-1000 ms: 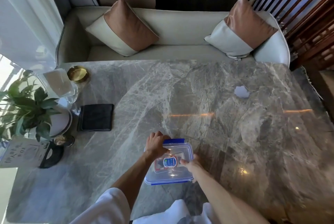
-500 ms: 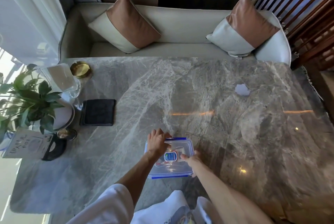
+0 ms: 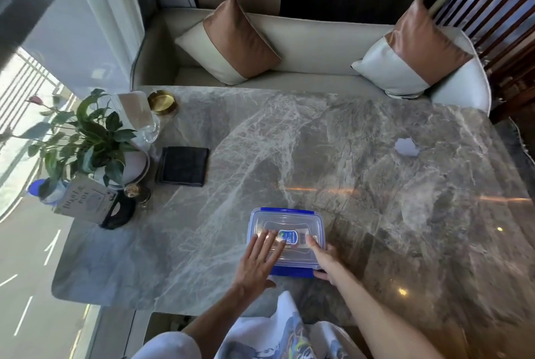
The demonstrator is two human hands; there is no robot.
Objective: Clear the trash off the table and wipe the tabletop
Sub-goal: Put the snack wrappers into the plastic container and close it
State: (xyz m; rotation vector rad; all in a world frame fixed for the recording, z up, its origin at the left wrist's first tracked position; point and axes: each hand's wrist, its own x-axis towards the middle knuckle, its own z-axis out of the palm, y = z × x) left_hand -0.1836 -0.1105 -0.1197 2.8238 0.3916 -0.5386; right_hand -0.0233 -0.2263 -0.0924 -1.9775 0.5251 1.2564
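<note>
At near edge of table (image 3: 202, 257): box (image 3: 295, 270) — left hand (image 3: 257, 263) flat on lid (image 3: 286, 221), fingers straight, right hand (image 3: 325, 260) pinching near corner; step, likely unclipping lid — next, lift it for scrap (image 3: 406, 147).

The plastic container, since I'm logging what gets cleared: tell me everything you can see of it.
The container is a clear rectangular plastic box with rounded corners, a blue-rimmed lid and a blue label on top. It sits flat near the front edge of the marble table. The left hand lies flat on the lid; the right hand grips its near right corner.
</note>
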